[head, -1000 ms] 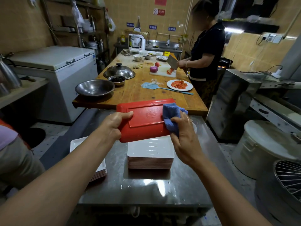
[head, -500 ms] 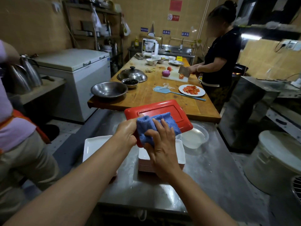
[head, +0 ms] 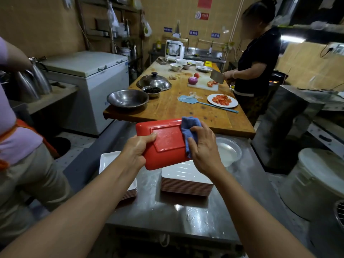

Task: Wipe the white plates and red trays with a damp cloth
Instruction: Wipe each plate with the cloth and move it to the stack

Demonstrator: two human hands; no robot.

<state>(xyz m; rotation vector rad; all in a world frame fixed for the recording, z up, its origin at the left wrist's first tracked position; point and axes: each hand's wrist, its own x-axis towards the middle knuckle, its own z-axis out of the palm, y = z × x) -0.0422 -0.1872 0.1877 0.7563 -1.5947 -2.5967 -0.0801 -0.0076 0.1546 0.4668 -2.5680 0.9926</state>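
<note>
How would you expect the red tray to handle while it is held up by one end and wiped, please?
The red tray probably stays stiff: gripped at one end by the left hand, it shows no sag. It seems light, since one hand carries it. Its glossy, streaked surface looks wet under the blue cloth the right hand presses on, so it may be slippery.

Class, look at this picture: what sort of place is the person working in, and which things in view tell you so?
Most likely a restaurant or canteen kitchen. Stacks of white plates sit on a steel counter, a second person chops with a cleaver at a long wooden prep table, and a chest freezer stands by the tiled wall.
</note>
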